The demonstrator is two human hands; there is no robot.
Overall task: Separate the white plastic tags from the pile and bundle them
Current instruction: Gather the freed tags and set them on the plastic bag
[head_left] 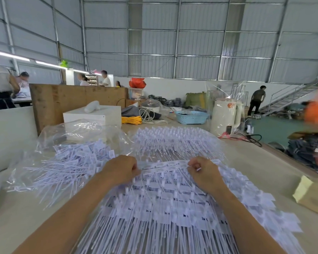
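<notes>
Nearest you, a broad pile of white plastic tags [162, 208] is spreading across the bench [246, 162], the tags lying in overlapping rows, far too many to count. Dark print is showing on the tag heads, but it is too blurred to read.

Your two forearms are reaching over that pile. Your left hand [120, 170] is curling its fingers into a tight grip on one end of a strip of tags [165, 165], and your right hand [203, 171] is pinching the other end, fingers bent, so the strip is stretching between the two hands just above the pile.

To your left, one clear plastic bag [77, 142] is lying open on the bench with a second, looser heap of tags [72, 162] spilling out of it. At the right edge, one brown cardboard piece [312, 195] is sitting beside the pile.

Farther along the bench, one white box [92, 116], one coil of yellow cord [131, 120], one light blue basket [191, 117] and one white kettle [225, 116] under clear wrapping are standing well apart from the tags.

Beyond, at least six people are working in the hall, their details blurred.
</notes>
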